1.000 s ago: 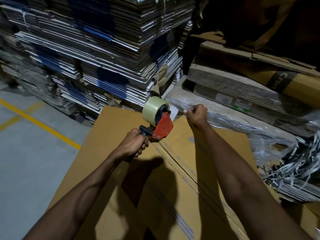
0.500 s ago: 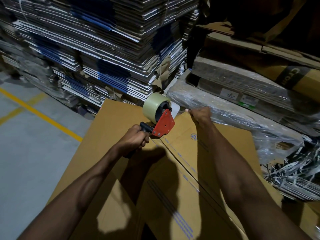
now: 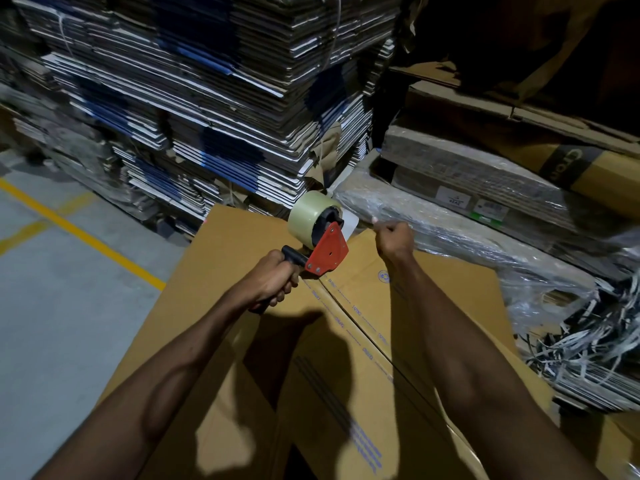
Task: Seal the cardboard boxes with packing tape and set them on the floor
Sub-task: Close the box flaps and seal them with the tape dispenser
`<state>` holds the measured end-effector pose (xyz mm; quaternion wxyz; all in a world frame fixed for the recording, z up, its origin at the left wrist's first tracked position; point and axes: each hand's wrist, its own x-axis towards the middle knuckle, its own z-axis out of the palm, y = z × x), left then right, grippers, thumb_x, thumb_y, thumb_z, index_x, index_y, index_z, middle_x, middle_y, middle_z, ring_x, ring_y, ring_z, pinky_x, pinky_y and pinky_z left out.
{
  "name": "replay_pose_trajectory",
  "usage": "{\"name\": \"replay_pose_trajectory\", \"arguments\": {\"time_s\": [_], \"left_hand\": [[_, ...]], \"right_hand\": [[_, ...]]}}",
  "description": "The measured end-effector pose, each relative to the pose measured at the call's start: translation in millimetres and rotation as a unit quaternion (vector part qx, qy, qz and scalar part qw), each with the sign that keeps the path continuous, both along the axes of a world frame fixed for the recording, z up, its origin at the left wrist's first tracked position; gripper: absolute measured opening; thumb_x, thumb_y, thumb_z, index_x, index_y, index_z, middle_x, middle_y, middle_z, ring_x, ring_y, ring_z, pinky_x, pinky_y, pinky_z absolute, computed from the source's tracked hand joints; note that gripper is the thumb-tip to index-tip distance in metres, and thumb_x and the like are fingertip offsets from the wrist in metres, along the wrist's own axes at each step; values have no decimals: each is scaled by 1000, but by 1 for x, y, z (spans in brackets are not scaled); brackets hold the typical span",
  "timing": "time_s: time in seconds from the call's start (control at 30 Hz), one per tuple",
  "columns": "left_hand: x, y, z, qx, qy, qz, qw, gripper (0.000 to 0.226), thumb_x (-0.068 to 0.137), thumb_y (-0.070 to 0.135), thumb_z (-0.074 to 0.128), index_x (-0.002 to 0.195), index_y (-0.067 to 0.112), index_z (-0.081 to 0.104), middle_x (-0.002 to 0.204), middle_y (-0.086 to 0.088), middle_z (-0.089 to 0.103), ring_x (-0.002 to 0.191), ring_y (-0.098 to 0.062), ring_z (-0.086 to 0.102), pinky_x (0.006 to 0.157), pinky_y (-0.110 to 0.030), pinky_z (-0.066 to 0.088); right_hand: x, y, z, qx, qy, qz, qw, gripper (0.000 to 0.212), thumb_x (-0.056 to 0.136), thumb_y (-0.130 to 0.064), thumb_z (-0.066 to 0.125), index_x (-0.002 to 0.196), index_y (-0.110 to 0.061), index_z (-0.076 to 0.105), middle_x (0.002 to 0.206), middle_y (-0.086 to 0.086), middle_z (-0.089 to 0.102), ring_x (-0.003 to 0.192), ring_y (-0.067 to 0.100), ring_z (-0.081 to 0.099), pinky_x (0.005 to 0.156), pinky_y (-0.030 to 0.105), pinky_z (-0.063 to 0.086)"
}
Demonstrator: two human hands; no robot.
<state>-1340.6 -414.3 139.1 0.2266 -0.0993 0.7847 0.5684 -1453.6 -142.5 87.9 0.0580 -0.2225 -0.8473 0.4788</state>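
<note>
A large brown cardboard box [image 3: 228, 271] fills the lower middle, its top flaps meeting along a diagonal seam. My left hand [image 3: 273, 282] grips the black handle of a red tape dispenser [image 3: 327, 251] carrying a roll of clear packing tape [image 3: 310, 216], held just above the seam near the box's far edge. My right hand [image 3: 394, 237] is at that far edge, to the right of the dispenser, fingers curled and pinching what looks like the free end of the tape. The near flaps lie in shadow.
Tall stacks of flattened cartons [image 3: 207, 98] rise behind the box. Plastic-wrapped bundles [image 3: 450, 226] and brown boxes sit to the right, with a tangle of cut strapping [image 3: 588, 341] below them. Grey floor [image 3: 52, 323] with a yellow line [image 3: 86, 237] lies to the left.
Both hands stay almost in place at the box's far edge. The dispenser has tipped slightly nearer the seam, and the view has shifted a little.
</note>
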Motion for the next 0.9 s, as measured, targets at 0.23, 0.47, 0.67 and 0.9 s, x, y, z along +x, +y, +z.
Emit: {"name": "replay_pose_trajectory", "arguments": {"time_s": [0.23, 0.47, 0.67, 0.9], "left_hand": [[1, 1, 2, -31, 8, -15, 999, 20, 90, 9, 44, 76, 7, 59, 55, -3, 47, 40, -15, 34, 42, -24, 27], [6, 0, 9, -48, 30, -49, 997, 20, 92, 14, 46, 76, 11, 57, 57, -5, 49, 41, -16, 35, 42, -25, 29], [11, -11, 24, -58, 23, -85, 994, 26, 99, 22, 47, 79, 9, 58, 60, -6, 49, 44, -17, 38, 43, -26, 31], [39, -46, 31, -59, 9, -90, 994, 31, 98, 13, 42, 71, 10, 57, 54, -4, 47, 43, -17, 37, 44, -28, 32]], "right_hand": [[14, -7, 22, 76, -92, 102, 988, 76, 37, -86, 75, 79, -22, 66, 73, -1, 67, 71, 23, 61, 73, 38, 49], [28, -25, 31, 136, -116, 27, 983, 56, 65, -56, 87, 106, -22, 69, 102, -1, 70, 97, 20, 60, 77, 34, 34], [33, -27, 28, 145, -115, 6, 983, 68, 62, -66, 88, 111, -24, 68, 101, -2, 64, 94, 21, 54, 84, 35, 38], [37, -31, 26, 145, -104, 2, 984, 69, 61, -72, 86, 105, -21, 68, 100, 1, 69, 101, 25, 63, 94, 40, 42]]}}
